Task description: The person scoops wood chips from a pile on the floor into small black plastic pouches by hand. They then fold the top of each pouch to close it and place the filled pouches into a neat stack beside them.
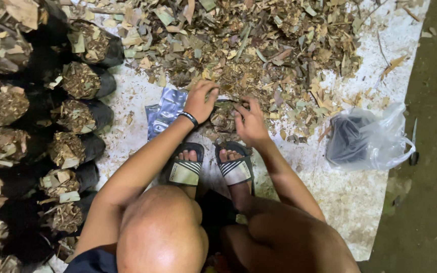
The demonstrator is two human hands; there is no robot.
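Observation:
I squat over a white sheet (350, 192) on the ground. My left hand (200, 101), with a dark band on the wrist, grips the rim of a small black bag (223, 119) part-filled with dry leaf bits. My right hand (249, 121) holds the bag's other side, fingers curled on its edge. The bag sits just in front of my sandalled feet (211, 164). A big heap of dry shredded leaves (249, 45) lies right beyond both hands.
Several filled black bags (79, 116) stand in rows at the left. A flat stack of shiny unfilled bags (164, 114) lies beside my left hand. A clear plastic bag with dark contents (367, 139) rests at the right, near bare dark ground (431, 151).

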